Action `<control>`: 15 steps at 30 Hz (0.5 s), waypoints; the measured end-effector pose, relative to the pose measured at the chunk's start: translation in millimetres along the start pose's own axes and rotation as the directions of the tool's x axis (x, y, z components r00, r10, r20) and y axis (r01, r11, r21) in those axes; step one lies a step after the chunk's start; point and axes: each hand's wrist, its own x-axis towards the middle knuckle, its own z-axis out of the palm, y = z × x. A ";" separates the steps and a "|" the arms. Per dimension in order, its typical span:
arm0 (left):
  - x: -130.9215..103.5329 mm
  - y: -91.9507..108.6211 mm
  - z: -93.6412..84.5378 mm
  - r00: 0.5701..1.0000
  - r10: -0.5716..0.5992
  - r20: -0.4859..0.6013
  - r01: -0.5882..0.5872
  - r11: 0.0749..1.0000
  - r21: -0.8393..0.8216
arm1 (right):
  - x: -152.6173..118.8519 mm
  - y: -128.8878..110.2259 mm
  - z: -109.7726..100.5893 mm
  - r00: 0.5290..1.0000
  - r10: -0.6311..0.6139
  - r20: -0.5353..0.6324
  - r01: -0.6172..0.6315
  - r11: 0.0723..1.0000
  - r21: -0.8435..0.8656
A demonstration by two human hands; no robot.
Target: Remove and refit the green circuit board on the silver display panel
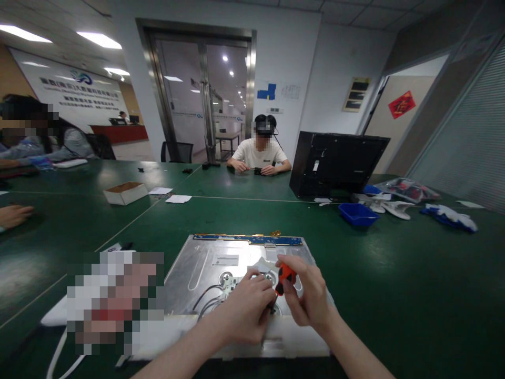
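Observation:
A metal display panel (179, 273) lies flat on the green table, with a blue circuit strip (232, 239) along its far edge. My right hand (310, 289) holds an orange and black screwdriver (286, 277) by its handle, its thumb and fingers closed round it. Beside it, my left hand (252, 302) is bent low over the middle of the panel, close to the screwdriver's lower end. What its fingertips grip is hidden. A small green-white board (230, 285) and dark cables (207, 295) show just left of my left hand.
A blue tray (358, 215) and a black monitor (339, 163) stand at the right, gloves (450, 217) farther right. An open cardboard box (125, 193) is at the left. A blurred white object (55, 310) lies left of the panel. A person (260, 150) sits opposite; others sit left.

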 end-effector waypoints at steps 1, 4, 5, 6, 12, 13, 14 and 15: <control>0.1 -0.3 -0.1 1.000 0.001 0.002 -0.001 1.000 -0.001 | -0.6 0.2 0.4 1.000 0.004 0.000 -0.004 1.000 -0.009; 0.3 -0.8 -0.1 1.000 0.004 0.005 -0.004 1.000 -0.005 | -3.0 1.1 2.7 1.000 0.001 -0.018 -0.002 0.998 -0.070; 0.2 -0.8 0.0 1.000 0.005 0.003 -0.005 1.000 -0.006 | -3.7 1.5 3.5 1.000 -0.005 -0.030 0.002 0.996 -0.093; 0.1 -0.7 0.2 1.000 0.006 -0.002 -0.006 1.000 -0.008 | -4.2 1.7 4.2 0.999 -0.010 -0.040 0.005 0.993 -0.118; -0.2 0.6 2.4 0.999 -0.022 -0.043 0.021 1.000 -0.008 | -3.2 1.7 4.3 0.998 -0.021 -0.051 0.011 0.980 -0.197; -0.2 0.8 2.3 0.999 -0.026 -0.044 0.026 1.000 -0.008 | -2.4 1.4 3.6 0.999 -0.017 -0.047 0.008 0.981 -0.192; -0.1 1.0 2.1 0.999 -0.029 -0.042 0.028 1.000 -0.010 | -1.5 1.0 2.7 0.999 -0.012 -0.039 0.005 0.984 -0.180; -0.1 1.2 1.7 0.999 -0.029 -0.037 0.029 0.999 -0.014 | -0.5 0.5 1.7 1.000 -0.008 -0.029 0.003 0.987 -0.160</control>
